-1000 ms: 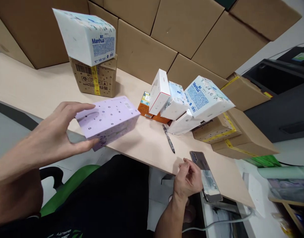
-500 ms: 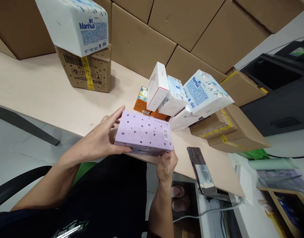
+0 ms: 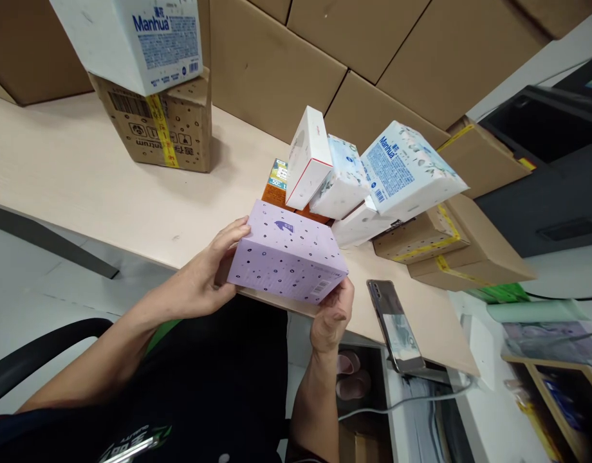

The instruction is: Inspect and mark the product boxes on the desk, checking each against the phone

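Between my two hands is a lilac box (image 3: 289,254) with small dark dots, a purple logo on its upper face and a barcode on the face toward me. My left hand (image 3: 204,273) grips its left end, thumb low and fingers along the far side. At the lower right corner, my right hand (image 3: 332,315) is closed on the box, its fingers partly hidden underneath. Just beyond the box stand a white box with a red edge (image 3: 309,159), a small floral tissue pack (image 3: 342,177) and an orange box (image 3: 277,193), partly covered.
A large Manhua tissue pack (image 3: 165,51) sits on a brown carton (image 3: 156,132) at the left. Another Manhua pack (image 3: 407,167) leans at the right near taped cartons (image 3: 421,238). A phone (image 3: 396,326) lies by the front edge. Stacked cartons (image 3: 277,71) line the back.
The lilac box has been tilted so its logo face now shows, and it sits slightly further right. Both hands turned along with it. The camera view shifted slightly.
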Demonstrator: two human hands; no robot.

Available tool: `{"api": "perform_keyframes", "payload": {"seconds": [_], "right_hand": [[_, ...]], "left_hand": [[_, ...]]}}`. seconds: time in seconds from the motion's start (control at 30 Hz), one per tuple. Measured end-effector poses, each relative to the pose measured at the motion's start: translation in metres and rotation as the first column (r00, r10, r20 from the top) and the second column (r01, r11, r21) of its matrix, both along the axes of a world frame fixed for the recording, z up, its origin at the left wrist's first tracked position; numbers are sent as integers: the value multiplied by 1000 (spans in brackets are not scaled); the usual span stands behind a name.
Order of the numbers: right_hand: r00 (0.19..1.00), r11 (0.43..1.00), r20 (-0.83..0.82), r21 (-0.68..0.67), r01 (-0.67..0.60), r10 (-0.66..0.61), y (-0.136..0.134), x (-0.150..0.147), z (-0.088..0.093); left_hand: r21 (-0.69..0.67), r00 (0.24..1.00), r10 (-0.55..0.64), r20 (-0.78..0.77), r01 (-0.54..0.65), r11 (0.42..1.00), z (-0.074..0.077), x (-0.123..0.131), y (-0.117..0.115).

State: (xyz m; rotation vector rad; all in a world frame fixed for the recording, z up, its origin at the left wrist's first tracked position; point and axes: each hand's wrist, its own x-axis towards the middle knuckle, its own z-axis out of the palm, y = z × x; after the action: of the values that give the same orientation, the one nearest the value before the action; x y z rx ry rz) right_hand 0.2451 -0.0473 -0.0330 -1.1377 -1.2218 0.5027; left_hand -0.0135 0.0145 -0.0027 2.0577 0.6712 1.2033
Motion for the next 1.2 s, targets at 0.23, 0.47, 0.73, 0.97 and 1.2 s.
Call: {"api": "perform_keyframes", "payload": {"seconds": [0.23,0.47,0.73,0.97,1.2], "right_hand": [[996,993,5,76,86,-86,3,-4,9],[995,988,27,126,88,-92,2,0,12],[999,977,30,208,37,-44,-2,6,10],[995,969,77,246,39,-60,1,5,7],[999,986,-6,158,51,-51,-1,3,10]], "left_hand": [[-245,960,-128,250,191,951,4,4,-5],[-271,896,6,444,128,954,-9,24,1],[-217,856,-92,508,231,949,-1,27,1],[-150,859,-78,506,177,973,-7,30,6],[-227,913,-13,408,116,967,-3,28,6]]}}
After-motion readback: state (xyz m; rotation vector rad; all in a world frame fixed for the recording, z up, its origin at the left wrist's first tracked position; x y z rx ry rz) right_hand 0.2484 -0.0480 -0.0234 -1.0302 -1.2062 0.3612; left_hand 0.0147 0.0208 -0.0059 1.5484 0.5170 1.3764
